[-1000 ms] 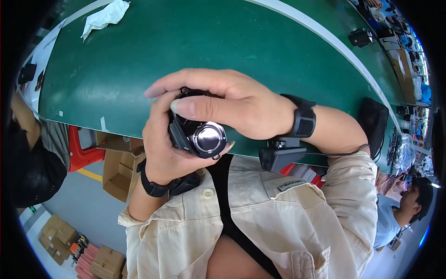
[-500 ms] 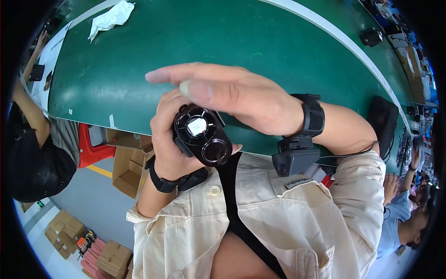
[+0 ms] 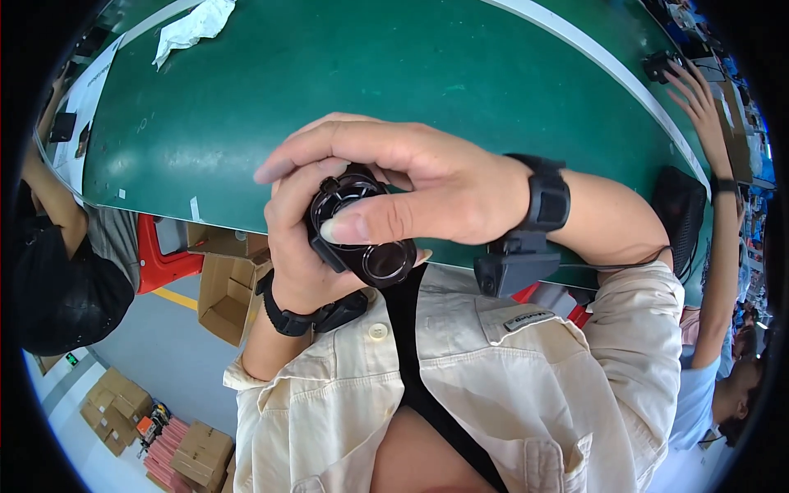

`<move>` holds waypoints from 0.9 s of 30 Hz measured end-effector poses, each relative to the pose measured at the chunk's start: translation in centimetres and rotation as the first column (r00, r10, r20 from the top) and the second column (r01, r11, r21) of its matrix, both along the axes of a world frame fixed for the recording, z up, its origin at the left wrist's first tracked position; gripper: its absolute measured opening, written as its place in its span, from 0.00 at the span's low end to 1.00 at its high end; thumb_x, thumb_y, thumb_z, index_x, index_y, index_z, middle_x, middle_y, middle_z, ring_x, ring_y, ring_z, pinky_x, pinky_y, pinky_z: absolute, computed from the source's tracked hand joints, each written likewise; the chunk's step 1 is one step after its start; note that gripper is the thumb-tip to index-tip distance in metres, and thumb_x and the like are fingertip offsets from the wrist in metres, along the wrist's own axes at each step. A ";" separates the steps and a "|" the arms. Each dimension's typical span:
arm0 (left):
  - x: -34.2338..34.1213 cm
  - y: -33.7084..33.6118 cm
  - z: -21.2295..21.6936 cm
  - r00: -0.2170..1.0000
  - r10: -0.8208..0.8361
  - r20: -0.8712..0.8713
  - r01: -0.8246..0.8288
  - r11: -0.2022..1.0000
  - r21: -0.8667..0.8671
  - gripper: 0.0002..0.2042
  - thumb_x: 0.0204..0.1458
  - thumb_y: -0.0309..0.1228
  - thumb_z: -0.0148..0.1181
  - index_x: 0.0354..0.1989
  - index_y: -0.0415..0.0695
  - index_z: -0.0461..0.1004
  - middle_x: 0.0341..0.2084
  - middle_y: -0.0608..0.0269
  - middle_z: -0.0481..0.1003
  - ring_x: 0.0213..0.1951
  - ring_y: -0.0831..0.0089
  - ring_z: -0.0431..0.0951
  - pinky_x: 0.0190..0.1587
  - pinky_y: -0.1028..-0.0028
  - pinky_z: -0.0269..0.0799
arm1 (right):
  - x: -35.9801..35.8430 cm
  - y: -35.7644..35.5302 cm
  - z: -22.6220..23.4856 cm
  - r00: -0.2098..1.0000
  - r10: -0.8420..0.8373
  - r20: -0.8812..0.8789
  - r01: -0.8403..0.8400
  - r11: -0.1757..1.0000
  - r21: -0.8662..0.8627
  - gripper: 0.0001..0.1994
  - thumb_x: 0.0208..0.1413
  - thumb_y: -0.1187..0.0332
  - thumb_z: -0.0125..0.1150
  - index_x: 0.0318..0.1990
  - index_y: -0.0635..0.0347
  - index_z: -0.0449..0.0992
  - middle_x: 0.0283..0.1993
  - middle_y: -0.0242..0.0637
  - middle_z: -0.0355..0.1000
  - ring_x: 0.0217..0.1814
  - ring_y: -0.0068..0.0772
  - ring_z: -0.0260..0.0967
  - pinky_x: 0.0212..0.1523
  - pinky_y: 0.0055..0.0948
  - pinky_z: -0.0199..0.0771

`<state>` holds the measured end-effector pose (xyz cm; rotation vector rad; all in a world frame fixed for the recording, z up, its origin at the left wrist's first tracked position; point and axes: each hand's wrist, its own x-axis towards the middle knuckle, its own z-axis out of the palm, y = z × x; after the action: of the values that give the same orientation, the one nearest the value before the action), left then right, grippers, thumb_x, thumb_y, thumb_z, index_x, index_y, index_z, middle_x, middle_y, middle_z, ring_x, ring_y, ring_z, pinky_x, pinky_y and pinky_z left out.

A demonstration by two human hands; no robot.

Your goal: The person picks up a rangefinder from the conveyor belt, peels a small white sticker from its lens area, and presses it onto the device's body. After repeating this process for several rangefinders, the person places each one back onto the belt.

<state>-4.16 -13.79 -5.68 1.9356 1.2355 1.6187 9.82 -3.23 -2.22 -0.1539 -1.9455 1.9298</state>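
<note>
A glossy black device point(image 3: 389, 261) with two round ends, a larger spoked one and a smaller ringed one, sits upright just in front of my chest. My left hand point(image 3: 294, 222) is wrapped round its left side. Over the top comes my right hand point(image 3: 411, 168), its thumb lying across the larger round end and its fingers curved over the left hand's fingers. That thumb hides the white label and most of the spoked end. What the device is exactly, I cannot tell. Both wrists wear black straps, and a small black camera point(image 3: 516, 264) hangs at the right one.
The green table point(image 3: 493, 90) spreads ahead, with crumpled white wrapping point(image 3: 193, 31) at its far left. A black mesh-like case point(image 3: 678, 212) lies by my right elbow. Cardboard boxes point(image 3: 226, 300) and a red stool point(image 3: 156, 259) stand left below. Co-workers are at both sides.
My right hand has come down onto the device, and its thumb now covers the label. At the right, a co-worker's arm has reached up toward a black object.
</note>
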 end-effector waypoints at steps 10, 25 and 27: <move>0.1 0.0 0.4 0.998 0.022 -0.055 -0.023 1.000 -0.014 0.44 0.30 0.34 0.81 0.56 0.40 0.57 0.46 0.54 0.69 0.44 0.62 0.76 0.47 0.66 0.74 | 0.4 1.1 0.5 0.983 0.177 -0.037 -0.181 0.955 -0.233 0.26 0.62 0.56 0.52 0.63 0.63 0.63 0.61 0.42 0.65 0.64 0.34 0.60 0.64 0.32 0.57; 0.1 0.8 0.4 0.997 -0.071 0.007 0.071 0.997 0.014 0.44 0.30 0.35 0.81 0.56 0.41 0.58 0.42 0.54 0.71 0.42 0.62 0.76 0.43 0.68 0.74 | 0.4 0.5 -0.2 0.998 -0.001 -0.058 0.013 0.977 0.211 0.26 0.62 0.57 0.52 0.62 0.65 0.64 0.59 0.45 0.66 0.59 0.38 0.65 0.60 0.34 0.62; 0.0 0.6 0.5 0.999 -0.045 -0.007 0.045 0.999 0.001 0.44 0.30 0.35 0.81 0.57 0.41 0.58 0.43 0.53 0.71 0.42 0.62 0.77 0.42 0.68 0.73 | 0.4 0.7 -0.4 0.997 -0.012 -0.075 0.033 0.960 0.278 0.26 0.62 0.57 0.52 0.62 0.66 0.64 0.59 0.45 0.66 0.59 0.38 0.66 0.59 0.34 0.63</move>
<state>-4.15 -13.20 -5.18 1.9572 1.1845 1.5923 10.19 -2.48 -2.61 -0.0260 -2.1307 1.6006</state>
